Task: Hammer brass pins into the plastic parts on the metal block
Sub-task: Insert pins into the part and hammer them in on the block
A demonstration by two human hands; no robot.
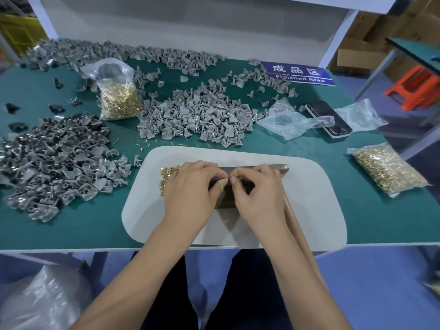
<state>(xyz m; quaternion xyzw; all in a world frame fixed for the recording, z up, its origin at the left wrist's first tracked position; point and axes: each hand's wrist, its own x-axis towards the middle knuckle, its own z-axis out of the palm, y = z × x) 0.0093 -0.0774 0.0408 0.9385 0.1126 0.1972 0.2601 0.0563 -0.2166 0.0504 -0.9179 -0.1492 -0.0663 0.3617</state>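
A dark metal block (pixel 227 203) sits on a white mat (pixel 309 198) at the table's front edge, mostly covered by my hands. My left hand (pixel 192 191) and my right hand (pixel 256 194) meet over the block, fingertips curled together and pinching a small part; what exactly they hold is hidden. A small heap of loose brass pins (pixel 166 173) lies on the mat just left of my left hand. A hammer (pixel 292 210) with a wooden handle lies under my right forearm, its metal head at the block's far right.
Grey plastic parts lie in heaps: a middle pile (pixel 202 115), a left pile (pixel 59 160), more along the back. Two bags of brass pins stand at back left (pixel 119 98) and at right (pixel 388 171). A phone (pixel 329 119), empty bags and a blue sign (pixel 297 72) sit at right.
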